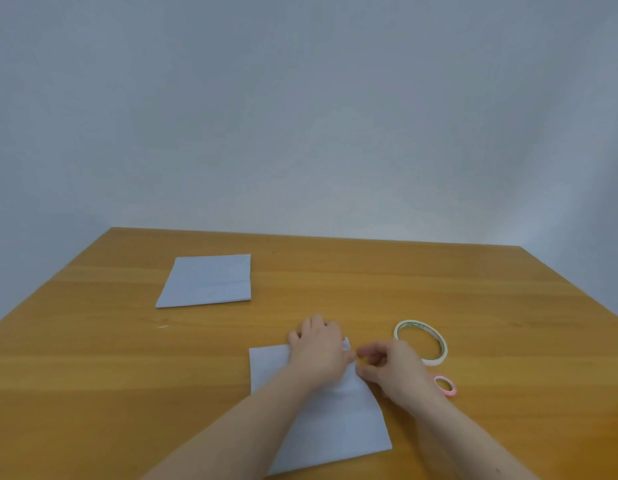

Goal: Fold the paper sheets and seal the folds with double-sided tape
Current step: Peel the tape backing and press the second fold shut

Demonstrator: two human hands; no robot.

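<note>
Sealing is judged the step in hand: the sheet (335, 420) is pinned flat under the spread left hand (318, 351), nothing gripped. At its far corner, something small, likely tape backing, is pinched by the right hand (392, 368). Roll (421, 341) just right. Next: peel, press.

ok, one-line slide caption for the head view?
Both hands, left hand and right hand, work the far edge of a paper sheet beside two tape rolls.
</note>
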